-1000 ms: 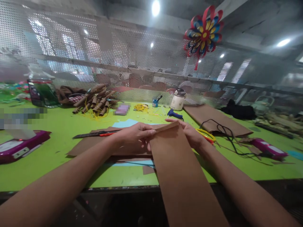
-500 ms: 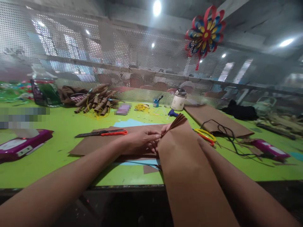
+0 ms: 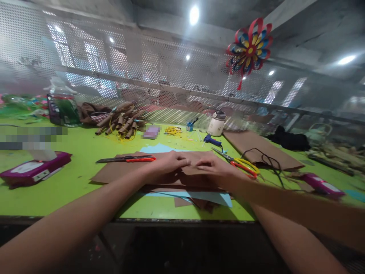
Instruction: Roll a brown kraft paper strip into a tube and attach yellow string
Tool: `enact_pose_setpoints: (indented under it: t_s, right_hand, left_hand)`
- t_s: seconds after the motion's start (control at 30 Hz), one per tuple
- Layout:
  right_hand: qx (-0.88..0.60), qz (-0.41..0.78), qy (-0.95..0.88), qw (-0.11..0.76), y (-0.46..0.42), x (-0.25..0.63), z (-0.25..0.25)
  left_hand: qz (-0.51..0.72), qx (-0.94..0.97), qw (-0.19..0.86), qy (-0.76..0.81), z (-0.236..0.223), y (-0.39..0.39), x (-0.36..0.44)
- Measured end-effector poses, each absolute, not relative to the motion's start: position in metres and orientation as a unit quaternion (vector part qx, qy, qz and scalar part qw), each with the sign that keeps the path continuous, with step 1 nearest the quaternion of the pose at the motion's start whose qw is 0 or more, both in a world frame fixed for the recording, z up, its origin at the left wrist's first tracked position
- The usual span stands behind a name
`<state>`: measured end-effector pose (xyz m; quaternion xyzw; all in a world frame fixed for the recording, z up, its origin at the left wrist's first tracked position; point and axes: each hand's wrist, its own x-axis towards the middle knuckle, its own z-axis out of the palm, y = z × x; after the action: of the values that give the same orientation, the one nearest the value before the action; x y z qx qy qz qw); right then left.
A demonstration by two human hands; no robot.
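A long brown paper strip (image 3: 302, 209) runs from between my hands over my right forearm towards the lower right. My right hand (image 3: 218, 169) pinches its pleated end, with fingers bent over the paper. On the opposite side, my left hand (image 3: 171, 163) holds the edge of the same strip between thumb and fingers; its fingertips are partly hidden. Beneath both hands lie flat brown sheets (image 3: 110, 173) and light blue paper (image 3: 219, 197). A utility knife (image 3: 128, 159) with a red handle rests on the sheets left of my left hand. Scissors (image 3: 243, 165) with orange and yellow handles lie beyond my right forearm.
At the back stand a blue glue gun (image 3: 212, 140), a white flask (image 3: 216, 125), yellow string (image 3: 172, 131) and rolled brown tubes (image 3: 124, 123). Purple power strips (image 3: 37, 168) lie at left and right. A folded brown paper stack (image 3: 261, 148) sits back right. The green table's front edge (image 3: 182, 220) is near me.
The brown strip has swung from hanging towards me to lying out to the right over my forearm. Its pleated end has turned down flat, and my right hand now shows.
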<state>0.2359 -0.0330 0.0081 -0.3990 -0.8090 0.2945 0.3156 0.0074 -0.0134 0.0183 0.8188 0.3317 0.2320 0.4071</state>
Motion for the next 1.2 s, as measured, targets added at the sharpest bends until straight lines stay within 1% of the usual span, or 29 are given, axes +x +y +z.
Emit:
enact_pose_setpoints:
  t_s: [0.1, 0.17, 0.23, 0.4, 0.6, 0.73, 0.83, 1.0, 1.1, 1.2]
  right_hand:
    - [-0.377, 0.232, -0.858, 0.262, -0.028, 0.232, 0.008]
    - [-0.376, 0.179, -0.874, 0.248, -0.026, 0.230, 0.007]
    - [-0.380, 0.153, -0.877, 0.250, -0.027, 0.227, 0.005]
    - [-0.381, 0.137, -0.878, 0.255, -0.030, 0.221, -0.002]
    - [-0.373, 0.095, -0.888, 0.251, -0.022, 0.224, -0.006]
    - [-0.362, 0.094, -0.892, 0.252, -0.018, 0.227, -0.009]
    - [-0.357, 0.088, -0.899, 0.237, -0.018, 0.229, -0.009]
    - [-0.346, 0.069, -0.910, 0.217, -0.022, 0.232, -0.006]
    - [-0.336, 0.056, -0.914, 0.220, -0.025, 0.234, -0.004]
    - [-0.327, 0.043, -0.916, 0.227, -0.030, 0.236, -0.003]
  left_hand:
    - [0.199, 0.848, 0.374, 0.318, 0.017, -0.011, 0.009]
    - [0.191, 0.860, 0.347, 0.323, 0.016, -0.010, 0.010]
    - [0.186, 0.865, 0.318, 0.341, 0.015, -0.010, 0.010]
    - [0.160, 0.888, 0.233, 0.363, 0.018, -0.010, 0.010]
    - [0.151, 0.906, 0.173, 0.357, 0.017, -0.010, 0.013]
    - [0.150, 0.926, 0.112, 0.328, 0.012, -0.007, 0.016]
    - [0.145, 0.941, 0.073, 0.298, 0.010, -0.006, 0.016]
    - [0.116, 0.950, 0.014, 0.291, 0.012, -0.010, 0.013]
    - [0.117, 0.953, -0.038, 0.276, 0.013, -0.013, 0.012]
    - [0.112, 0.953, -0.068, 0.274, 0.014, -0.015, 0.012]
